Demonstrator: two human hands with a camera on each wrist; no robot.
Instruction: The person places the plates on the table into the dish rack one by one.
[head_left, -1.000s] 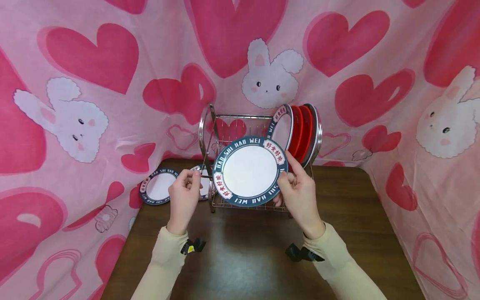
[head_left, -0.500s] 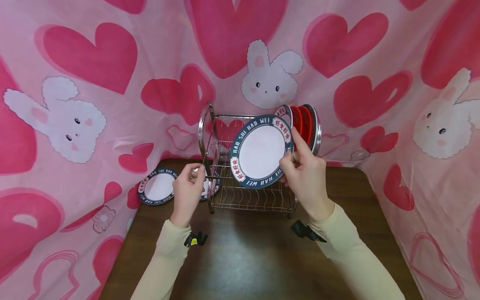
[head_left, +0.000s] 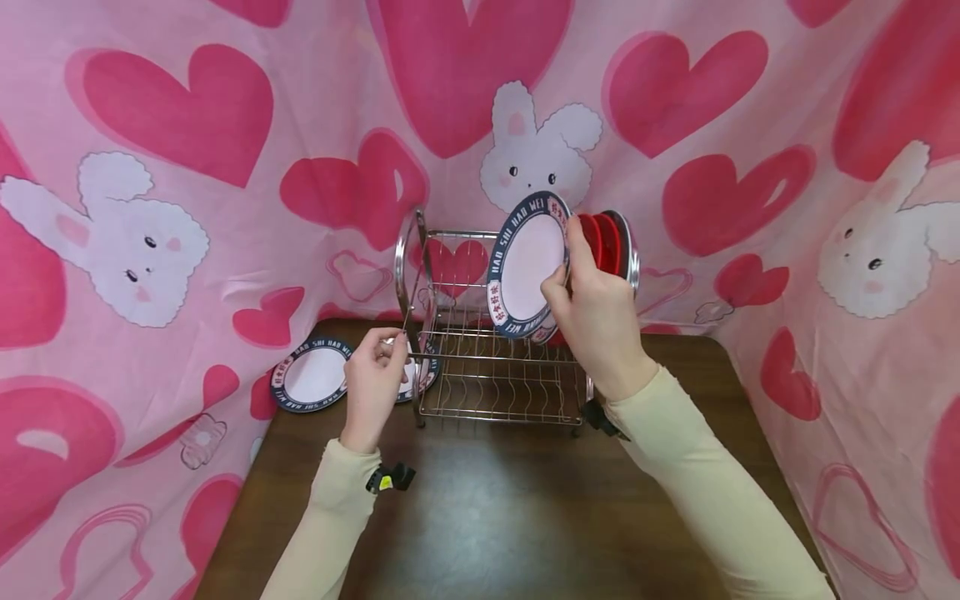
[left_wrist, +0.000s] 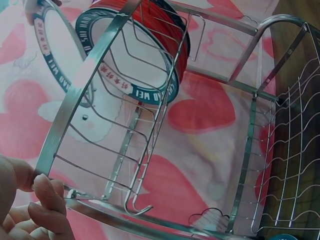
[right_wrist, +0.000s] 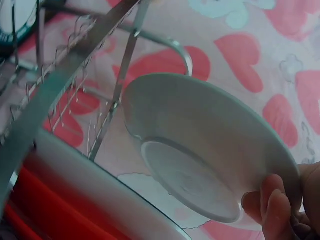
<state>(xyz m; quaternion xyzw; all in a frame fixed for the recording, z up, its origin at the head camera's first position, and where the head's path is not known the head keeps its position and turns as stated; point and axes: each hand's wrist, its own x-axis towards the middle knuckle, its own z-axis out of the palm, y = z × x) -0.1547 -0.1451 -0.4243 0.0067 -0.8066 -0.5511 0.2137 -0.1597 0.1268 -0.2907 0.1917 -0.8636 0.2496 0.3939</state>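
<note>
I've got the right hand's (head_left: 600, 321) fingers clamped on the rim of a white plate (head_left: 531, 267) with a blue lettered border. It's up above the metal rack (left_wrist: 79, 95), tilted, and the right wrist view shows me fingertips on its underside. Can't tell if it touches the wires anywhere. Just beside it, a matching plate (left_wrist: 137, 65) leans in the rack's upper tier, with red plates (head_left: 609, 242) stood up at the right end. Over on my left hand (head_left: 375, 367), thumb and fingers are pinched together on the metal frame at the rack's left end. Two more bordered plates lie on the desk (head_left: 480, 517) near that hand, one of them partly hidden. Pink heart-and-bunny cloth (head_left: 337, 83) hangs behind everything.
</note>
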